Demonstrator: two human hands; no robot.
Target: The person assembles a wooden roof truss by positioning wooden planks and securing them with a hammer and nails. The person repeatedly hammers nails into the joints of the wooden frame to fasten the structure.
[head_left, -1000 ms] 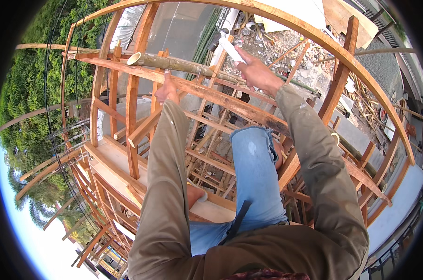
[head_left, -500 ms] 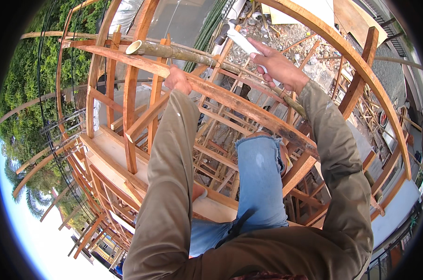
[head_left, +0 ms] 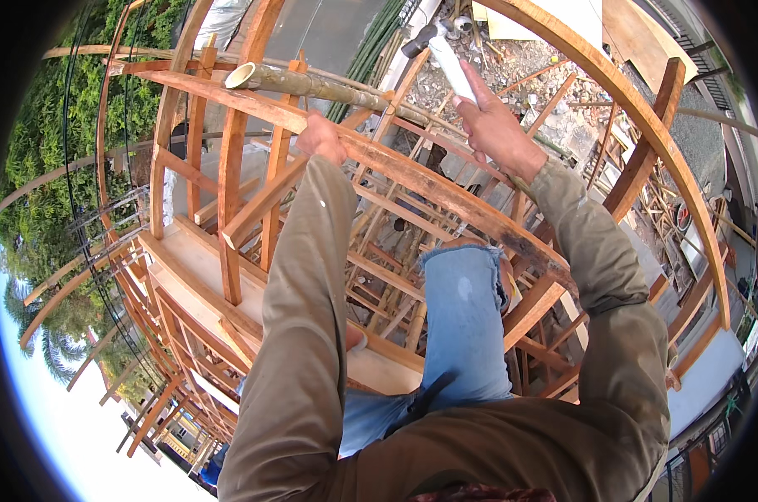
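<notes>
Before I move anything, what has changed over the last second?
The right hand has moved to the right, carrying the hammer with it. The left hand has shifted right along the wooden beam and now looks more curled over it. The hammer is still in the right hand, and the bamboo pole still lies beyond the beam.

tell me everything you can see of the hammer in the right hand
The hammer has a dark, blunt head that looks like metal and a straight white handle; its material is unclear. It is tilted, head toward the upper left of the picture, raised in front of rubble below. The right grip is closed around the handle, hiding its lower part. No other contact shows.
</notes>
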